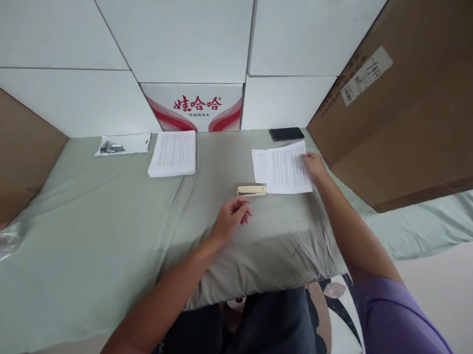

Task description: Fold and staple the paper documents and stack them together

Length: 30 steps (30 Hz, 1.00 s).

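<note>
Hovering left hand (231, 217), fingers loosely curled, empty, just short of the beige stapler (252, 190) at 12 o'clock on the bench (99, 233). Right hand (314, 167) flat on loose printed sheets (283, 167) touching the stapler's right end. Paper stack (173, 153) at 10; phone (286, 133), small bag (123, 144), water carton (195, 108) behind.

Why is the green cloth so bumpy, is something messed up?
Nothing is spilled or broken. The green cloth is just wrinkled near the front edge. The printed sheets under the right hand lie a bit fanned and tilted, unlike the tidy paper stack. The stapler lies flat.
</note>
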### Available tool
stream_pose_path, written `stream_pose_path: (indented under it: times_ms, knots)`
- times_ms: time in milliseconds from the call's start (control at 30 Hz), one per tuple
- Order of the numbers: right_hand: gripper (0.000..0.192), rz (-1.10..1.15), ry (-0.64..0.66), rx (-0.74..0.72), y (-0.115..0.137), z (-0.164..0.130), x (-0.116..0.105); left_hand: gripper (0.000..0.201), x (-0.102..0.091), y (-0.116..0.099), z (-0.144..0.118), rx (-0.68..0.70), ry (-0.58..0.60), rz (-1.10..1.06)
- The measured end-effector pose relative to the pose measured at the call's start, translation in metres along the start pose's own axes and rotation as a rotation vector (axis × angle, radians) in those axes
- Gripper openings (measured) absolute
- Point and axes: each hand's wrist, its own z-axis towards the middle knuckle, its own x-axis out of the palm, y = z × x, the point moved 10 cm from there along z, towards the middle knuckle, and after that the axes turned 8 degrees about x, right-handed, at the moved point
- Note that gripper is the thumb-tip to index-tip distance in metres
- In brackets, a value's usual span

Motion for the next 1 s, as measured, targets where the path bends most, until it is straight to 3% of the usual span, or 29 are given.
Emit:
stream_pose_path:
  times_ms: [200, 333, 433, 567, 700, 800, 900, 1000]
  knots:
    - [0.014, 0.155, -0.089, 0.057, -0.037, -0.023, -0.002, 0.025, -0.001, 0.003, 0.001, 0.003, 0.012, -0.012]
    - [0.016, 0.168, -0.142, 0.000, -0.042, -0.026, -0.019, 0.025, 0.001, 0.005, 0.001, 0.011, 0.021, -0.013]
    - [0.010, 0.058, -0.145, -0.067, -0.024, -0.015, -0.037, 0.022, 0.002, 0.004, 0.001, 0.018, 0.030, -0.017]
    - [0.015, -0.374, -0.095, -0.228, 0.031, 0.005, -0.046, 0.020, 0.004, 0.001, 0.002, 0.015, 0.048, 0.001]
    - [0.023, -0.643, -0.038, -0.348, 0.082, 0.013, -0.023, 0.019, 0.006, -0.001, 0.003, 0.031, 0.075, 0.035]
    - [0.030, -0.751, -0.024, -0.390, 0.106, 0.012, 0.011, 0.018, 0.007, 0.001, 0.003, 0.028, 0.088, 0.052]
    - [0.035, -0.845, -0.009, -0.397, 0.113, 0.011, 0.045, 0.016, 0.007, 0.003, 0.003, 0.028, 0.101, 0.053]
    - [0.037, -0.822, -0.024, -0.366, 0.110, 0.017, 0.057, 0.016, 0.007, 0.004, 0.003, 0.038, 0.113, 0.053]
